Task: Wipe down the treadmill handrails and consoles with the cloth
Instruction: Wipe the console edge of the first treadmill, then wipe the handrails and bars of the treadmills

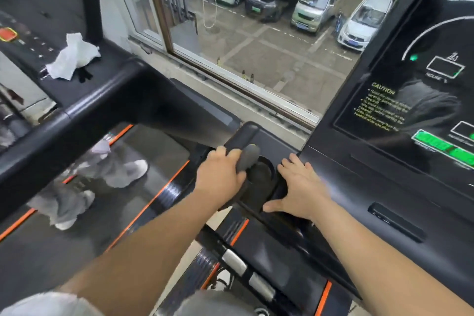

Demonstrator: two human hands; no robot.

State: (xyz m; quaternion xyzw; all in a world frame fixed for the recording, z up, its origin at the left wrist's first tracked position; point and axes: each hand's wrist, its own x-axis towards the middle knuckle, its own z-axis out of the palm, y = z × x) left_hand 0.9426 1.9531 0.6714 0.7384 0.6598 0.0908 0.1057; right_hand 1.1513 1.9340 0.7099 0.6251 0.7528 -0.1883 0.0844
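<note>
My left hand (220,177) grips a grey cloth (247,158) and holds it at the edge of the round cup holder (260,179) on the black treadmill console tray. My right hand (298,187) lies flat on the tray beside the cup holder, fingers spread. To the right rises the console (400,100), a dark screen with green lights and a yellow caution text. The neighbouring treadmill's black handrail (84,120) runs across the left. A crumpled white cloth (73,58) lies on that treadmill's console at the upper left.
Another person's legs in grey trousers and white shoes (123,174) stand on the neighbouring treadmill's belt. A window (256,33) ahead looks down on parked cars. A red stop button (7,33) sits at the far left. Silver grip sensors (233,263) show below my arms.
</note>
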